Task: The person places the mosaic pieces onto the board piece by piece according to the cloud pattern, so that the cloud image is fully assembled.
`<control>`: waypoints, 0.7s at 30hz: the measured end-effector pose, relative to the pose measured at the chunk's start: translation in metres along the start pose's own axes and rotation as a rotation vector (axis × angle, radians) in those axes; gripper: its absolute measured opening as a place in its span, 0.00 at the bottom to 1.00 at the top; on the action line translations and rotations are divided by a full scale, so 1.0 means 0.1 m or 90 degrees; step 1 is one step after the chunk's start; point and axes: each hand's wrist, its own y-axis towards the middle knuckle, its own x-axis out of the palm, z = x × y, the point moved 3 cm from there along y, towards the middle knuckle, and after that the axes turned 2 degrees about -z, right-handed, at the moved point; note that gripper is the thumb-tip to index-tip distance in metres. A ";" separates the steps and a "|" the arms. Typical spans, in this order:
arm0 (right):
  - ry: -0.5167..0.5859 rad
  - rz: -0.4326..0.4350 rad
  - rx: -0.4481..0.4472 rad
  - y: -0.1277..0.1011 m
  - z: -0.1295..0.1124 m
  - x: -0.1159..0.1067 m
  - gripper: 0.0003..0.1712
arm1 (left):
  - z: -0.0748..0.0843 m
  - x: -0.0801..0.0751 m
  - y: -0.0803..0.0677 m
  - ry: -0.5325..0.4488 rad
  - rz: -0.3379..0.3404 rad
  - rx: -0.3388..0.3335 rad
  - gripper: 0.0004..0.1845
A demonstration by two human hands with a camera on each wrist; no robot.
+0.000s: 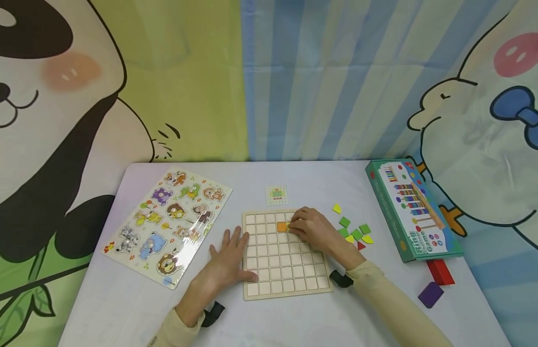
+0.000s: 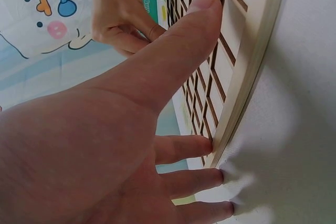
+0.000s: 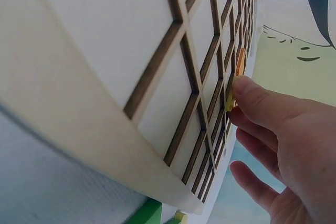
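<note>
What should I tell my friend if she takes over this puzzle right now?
Left hand: flat, fingers straight, steadying the wooden grid board's left edge.
Right hand: fingers pinching a small yellow tile into the board's second row, beside the orange square tile.
Done: the orange tile sits in its cell.
Left: loose green, yellow and red tiles wait right of the board; the small pattern card lies behind it.

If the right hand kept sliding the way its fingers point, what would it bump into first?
Probably the orange tile: the right hand points leftward across the grid board, fingertips pinching a yellow piece right beside that tile. Beyond it lie only bare squares.
</note>
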 end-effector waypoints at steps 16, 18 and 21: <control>-0.002 0.034 -0.012 -0.05 -0.02 0.02 0.05 | 0.01 0.00 0.00 -0.003 -0.008 0.005 0.63; -0.003 0.038 -0.014 -0.05 -0.03 0.01 0.05 | 0.00 -0.01 0.00 -0.004 -0.010 0.003 0.63; -0.011 0.038 -0.014 -0.07 -0.02 0.01 0.05 | 0.01 -0.02 -0.01 -0.004 -0.010 0.003 0.63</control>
